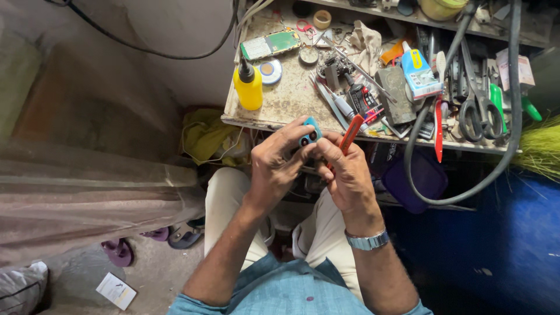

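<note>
Below the workbench edge: left hand clamped on small blue part; right hand pinching orange-handled tool beside it. Step judged: prying. Next: steady tip placement.

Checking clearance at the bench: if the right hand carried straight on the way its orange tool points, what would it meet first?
Probably the cluttered tools at the workbench edge, just beyond the orange tool in the right hand; depth is unclear.

Blue part between both hands
</note>
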